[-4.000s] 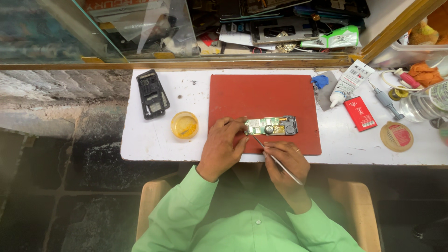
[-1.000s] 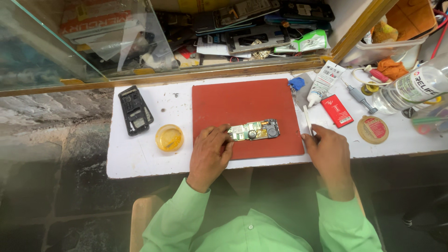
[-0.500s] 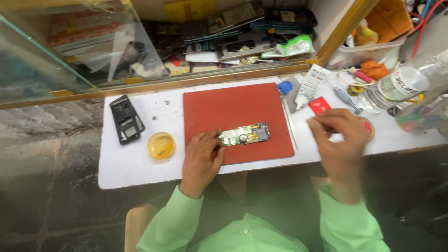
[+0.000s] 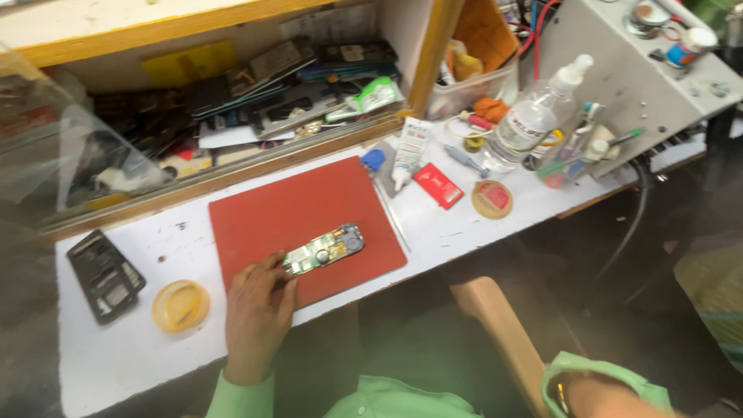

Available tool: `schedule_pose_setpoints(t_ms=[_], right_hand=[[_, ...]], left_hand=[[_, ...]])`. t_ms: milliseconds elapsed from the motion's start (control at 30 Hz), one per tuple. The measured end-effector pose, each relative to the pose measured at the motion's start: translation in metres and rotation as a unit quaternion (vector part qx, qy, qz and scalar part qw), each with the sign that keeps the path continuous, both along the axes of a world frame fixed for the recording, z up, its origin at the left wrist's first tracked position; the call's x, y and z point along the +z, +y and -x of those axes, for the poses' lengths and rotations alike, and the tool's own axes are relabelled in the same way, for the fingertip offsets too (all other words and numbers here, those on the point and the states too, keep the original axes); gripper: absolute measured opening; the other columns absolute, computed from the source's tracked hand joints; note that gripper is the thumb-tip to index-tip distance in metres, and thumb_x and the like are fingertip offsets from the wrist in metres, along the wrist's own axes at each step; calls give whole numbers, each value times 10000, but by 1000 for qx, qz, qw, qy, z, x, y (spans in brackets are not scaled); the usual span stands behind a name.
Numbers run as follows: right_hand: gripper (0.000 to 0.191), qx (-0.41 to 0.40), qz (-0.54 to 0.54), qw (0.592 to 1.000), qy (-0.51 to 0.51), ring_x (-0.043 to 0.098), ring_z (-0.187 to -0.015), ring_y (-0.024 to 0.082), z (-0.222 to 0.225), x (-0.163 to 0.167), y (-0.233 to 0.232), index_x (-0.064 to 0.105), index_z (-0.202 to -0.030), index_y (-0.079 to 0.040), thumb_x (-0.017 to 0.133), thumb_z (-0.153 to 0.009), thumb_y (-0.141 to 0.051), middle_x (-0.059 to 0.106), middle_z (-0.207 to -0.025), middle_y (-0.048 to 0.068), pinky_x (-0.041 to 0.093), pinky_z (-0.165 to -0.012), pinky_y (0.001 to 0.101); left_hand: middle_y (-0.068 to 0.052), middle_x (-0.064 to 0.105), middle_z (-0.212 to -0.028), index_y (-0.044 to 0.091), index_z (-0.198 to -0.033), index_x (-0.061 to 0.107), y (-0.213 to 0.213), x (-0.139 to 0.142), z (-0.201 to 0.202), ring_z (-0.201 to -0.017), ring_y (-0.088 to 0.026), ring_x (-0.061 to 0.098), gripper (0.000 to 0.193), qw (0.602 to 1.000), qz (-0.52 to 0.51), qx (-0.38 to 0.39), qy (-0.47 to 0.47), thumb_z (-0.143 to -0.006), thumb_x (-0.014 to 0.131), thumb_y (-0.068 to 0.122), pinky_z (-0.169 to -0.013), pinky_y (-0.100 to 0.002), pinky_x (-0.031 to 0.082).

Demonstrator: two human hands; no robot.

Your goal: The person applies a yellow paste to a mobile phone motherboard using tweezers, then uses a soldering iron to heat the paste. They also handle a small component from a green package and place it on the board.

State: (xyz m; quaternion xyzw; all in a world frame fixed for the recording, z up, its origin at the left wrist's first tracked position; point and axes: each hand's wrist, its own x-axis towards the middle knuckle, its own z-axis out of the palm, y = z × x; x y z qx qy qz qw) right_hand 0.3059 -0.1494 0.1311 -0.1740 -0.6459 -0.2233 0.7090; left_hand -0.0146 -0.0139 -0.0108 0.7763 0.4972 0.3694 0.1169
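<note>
Here my left hand (image 4: 259, 306) lies on the red mat (image 4: 302, 213), its fingers (image 4: 280, 267) loosely together and pressing on the near end of the bare phone circuit board (image 4: 325, 248), which sits flat and slanted near the mat's front edge. My right hand is out of the picture; only its wrist in a green cuff (image 4: 596, 379) shows at the lower right, so I cannot tell how those fingers stand. On the white tabletop (image 4: 116, 364), left of the mat, sit a yellow round dish (image 4: 179, 306) and a black phone frame (image 4: 104, 275).

White worktable (image 4: 495, 220), wooden shelf (image 4: 232, 23), seemingly dark floor (image 4: 681, 232).
</note>
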Motion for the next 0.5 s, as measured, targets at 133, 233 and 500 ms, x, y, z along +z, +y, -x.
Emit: schedule_pose_setpoints(t_ms=[133,233,500], right_hand=[[216,-90,95,984,122,643,-996,204,-43,-14,6,647,-1152,13,697,-1100,-190,662,-1235,150,532,-868,302],[242,-138,185,945,231,637,-1026,201,-93,-16,25,635,-1178,13,684,-1130,-220,656,-1265,155,536,-894,299],[473,-59,246,966,59,555,-1318,258,-171,33,118,413,-1454,41,583,-1027,-75,552,-1424,186,452,-1144,370]], left_hand=[[-79,713,-1231,42,-978,690,2,-2,0,-1102,-337,607,164,1000,-18,-3,18,-842,738,119,-952,-441,474],[-85,715,-1239,41,-973,674,0,-4,-1,-1115,-334,611,174,1000,-23,5,12,-832,737,123,-965,-442,474],[-121,729,-1118,30,-1088,666,7,-7,-2,-1048,-367,632,329,1000,-10,5,24,-788,746,138,-909,-471,484]])
